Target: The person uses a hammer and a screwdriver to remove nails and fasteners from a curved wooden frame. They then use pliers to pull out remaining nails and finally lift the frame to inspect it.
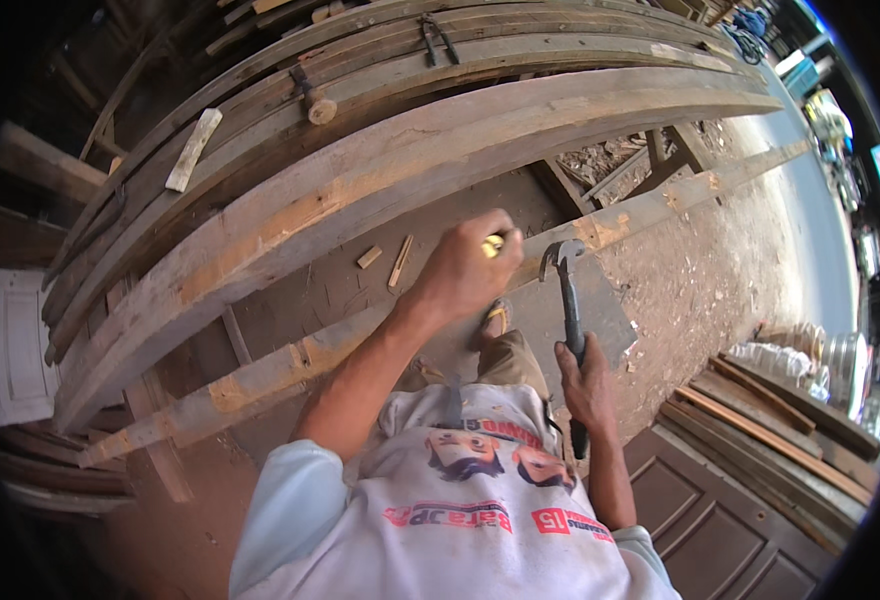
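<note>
My left hand (457,268) is raised in front of my body, its fingers closed around a small yellow object (493,245). Only a bit of that object shows, so its kind is unclear. In my right hand (590,385) is a claw hammer (571,300), gripped by its dark handle with the head pointing up and away from me. Both hands are over a long, narrow, worn board (260,374) that slants across the view. Beyond it runs a thick wooden beam (400,150); neither hand touches it.
On stacked beams at the back lie a mallet (319,106), pincers (438,40) and a pale wood offcut (194,150). Wood scraps (400,262) litter the floor. A panelled brown door (705,510) and loose planks (775,430) are at lower right.
</note>
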The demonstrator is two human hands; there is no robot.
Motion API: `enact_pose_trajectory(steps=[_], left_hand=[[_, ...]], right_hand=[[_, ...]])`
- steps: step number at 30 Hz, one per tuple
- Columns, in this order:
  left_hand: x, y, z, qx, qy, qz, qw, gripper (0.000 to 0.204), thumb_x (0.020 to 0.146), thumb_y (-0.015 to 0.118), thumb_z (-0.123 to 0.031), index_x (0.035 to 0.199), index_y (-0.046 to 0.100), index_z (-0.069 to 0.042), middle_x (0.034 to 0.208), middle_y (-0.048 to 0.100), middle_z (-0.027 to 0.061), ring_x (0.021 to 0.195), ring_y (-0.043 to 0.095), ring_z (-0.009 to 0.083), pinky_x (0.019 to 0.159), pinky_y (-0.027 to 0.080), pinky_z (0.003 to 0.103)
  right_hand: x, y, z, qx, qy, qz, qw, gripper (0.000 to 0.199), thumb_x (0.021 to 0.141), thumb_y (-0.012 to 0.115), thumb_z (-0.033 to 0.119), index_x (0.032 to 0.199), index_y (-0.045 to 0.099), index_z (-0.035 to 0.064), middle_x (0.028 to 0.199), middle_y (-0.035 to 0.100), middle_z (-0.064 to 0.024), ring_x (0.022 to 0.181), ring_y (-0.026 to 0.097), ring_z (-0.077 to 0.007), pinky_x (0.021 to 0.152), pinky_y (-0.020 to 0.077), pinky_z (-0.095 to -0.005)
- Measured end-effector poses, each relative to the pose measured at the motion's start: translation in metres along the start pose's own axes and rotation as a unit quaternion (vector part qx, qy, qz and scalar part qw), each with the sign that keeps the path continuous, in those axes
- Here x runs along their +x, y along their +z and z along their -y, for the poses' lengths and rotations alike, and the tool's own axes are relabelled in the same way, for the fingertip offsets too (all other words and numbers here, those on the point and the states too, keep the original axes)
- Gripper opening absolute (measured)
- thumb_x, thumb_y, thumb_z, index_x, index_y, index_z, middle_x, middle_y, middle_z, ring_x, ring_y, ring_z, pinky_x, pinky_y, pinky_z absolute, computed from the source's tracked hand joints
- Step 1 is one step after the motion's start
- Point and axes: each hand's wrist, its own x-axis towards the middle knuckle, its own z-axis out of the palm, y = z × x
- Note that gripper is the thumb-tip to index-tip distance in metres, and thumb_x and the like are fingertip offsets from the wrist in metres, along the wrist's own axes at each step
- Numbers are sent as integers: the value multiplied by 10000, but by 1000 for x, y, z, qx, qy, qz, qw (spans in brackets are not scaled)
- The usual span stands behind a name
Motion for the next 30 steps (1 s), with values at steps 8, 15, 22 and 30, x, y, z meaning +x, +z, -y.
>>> enact_pose_trajectory(steps=[8, 15, 22, 30], left_hand=[[-21, -3, 11, -104, 43, -7, 994, 255, 938, 768, -221, 1028, 616, -38, 838, 669, 80, 753, 640, 164, 697, 534, 352], [-36, -6, 40, -290, 54, -42, 955, 115, 949, 703, -119, 961, 604, -61, 800, 641, 46, 736, 619, 136, 683, 515, 316], [-22, -5, 5, -75, 69, -46, 994, 211, 890, 791, -79, 958, 592, -67, 802, 634, 55, 756, 639, 157, 678, 520, 325], [-59, 3, 30, -206, 43, -188, 959, 249, 887, 798, -110, 940, 556, -86, 841, 647, 31, 732, 615, 137, 681, 521, 315]], right_hand=[[4, 8, -19, 84, 16, 10, 996, 390, 1054, 618, 367, 1041, 549, -16, 787, 586, -192, 740, 552, -262, 694, 472, -427], [-14, -5, -27, 100, 67, 35, 992, 407, 1051, 628, 399, 1045, 568, -3, 775, 589, -126, 732, 564, -218, 682, 473, -396], [-7, -3, -47, 253, 113, 72, 958, 350, 1064, 626, 395, 1070, 551, 53, 730, 520, 19, 577, 487, -109, 499, 416, -300], [-13, 5, -50, 192, 116, 62, 973, 401, 1045, 652, 424, 1074, 553, 37, 702, 513, 17, 558, 498, -76, 464, 422, -268]])
